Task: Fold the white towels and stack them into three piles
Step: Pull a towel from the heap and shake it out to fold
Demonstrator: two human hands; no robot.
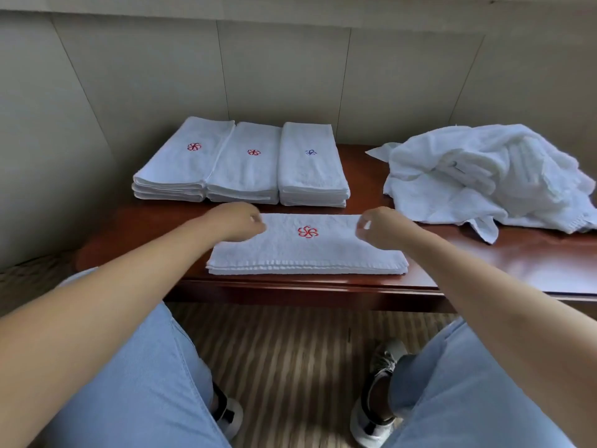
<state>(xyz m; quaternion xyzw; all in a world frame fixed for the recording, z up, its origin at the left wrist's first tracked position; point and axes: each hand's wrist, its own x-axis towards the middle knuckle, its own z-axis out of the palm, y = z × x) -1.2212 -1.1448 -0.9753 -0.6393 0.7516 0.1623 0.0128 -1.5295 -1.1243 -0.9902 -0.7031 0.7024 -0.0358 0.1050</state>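
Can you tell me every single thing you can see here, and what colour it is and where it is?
folded towel: one, white with a red flower mark, on the near edge of the table
towel piles: three, white, side by side at the back of the table; the left and middle tops carry a red mark, the right a blue one
unfolded towels: one heap, white, on the right of the table
table: one, dark reddish wood, against the wall
wall: beige panels, behind the table
floor: striped brown, below
shoes: two, grey and white, on the floor
jeans: light blue, on both legs
left hand: at the towel's left end, fingers curled
right hand: at the towel's right end, fingers curled
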